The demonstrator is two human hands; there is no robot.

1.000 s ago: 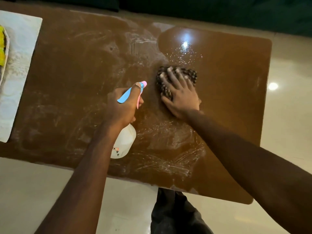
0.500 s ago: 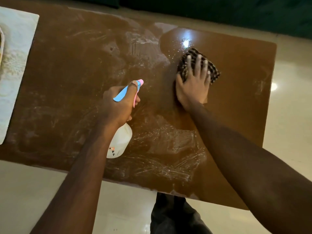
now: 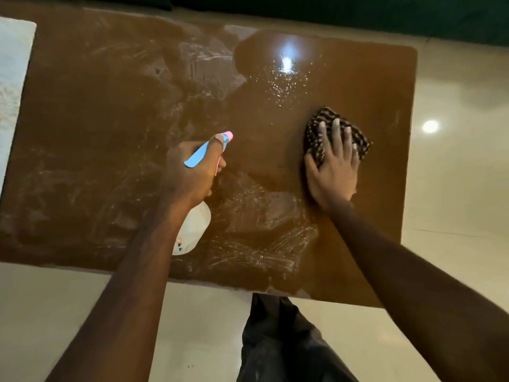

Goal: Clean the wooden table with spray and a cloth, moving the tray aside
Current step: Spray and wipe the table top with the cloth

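The brown wooden table (image 3: 96, 111) fills the view, streaked with whitish smears on its left and near side and wet with droplets at the back middle. My left hand (image 3: 190, 172) grips a white spray bottle (image 3: 191, 232) with a blue and pink trigger head, held over the table's middle. My right hand (image 3: 333, 172) presses flat, fingers straight, on a dark checked cloth (image 3: 316, 125) lying on the right part of the table. The tray is out of view.
A pale patterned mat (image 3: 11, 86) lies on the table's far left edge. Glossy cream floor (image 3: 454, 175) surrounds the table, with a lamp's reflection at the right. My dark trouser leg (image 3: 278, 340) stands by the near edge.
My right hand has swept the cloth from the table's middle to the right and slightly nearer. The left hand with the bottle has stayed roughly in place.
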